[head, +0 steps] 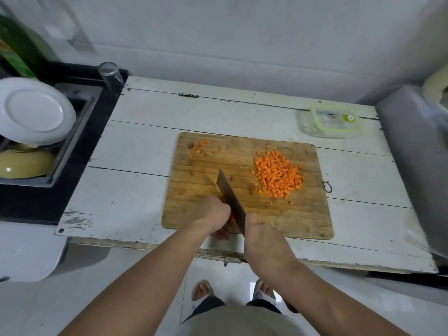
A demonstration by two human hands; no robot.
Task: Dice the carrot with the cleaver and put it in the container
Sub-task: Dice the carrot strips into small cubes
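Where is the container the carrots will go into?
The container sits on the white table at the far right, just beyond the cutting board's far right corner.

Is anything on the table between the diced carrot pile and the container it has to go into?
Nothing visible stands between the diced carrot pile and the container, only bare board and table. However, the container appears to have its lid on.

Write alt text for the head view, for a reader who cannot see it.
On a rectangular wooden cutting board, the right hand grips a steel cleaver while the left hand steadies the last orange carrot piece beside the blade. A pile of diced orange carrot lies on the board's right side, and a clear green-rimmed plastic container sits beyond on the white wooden table.
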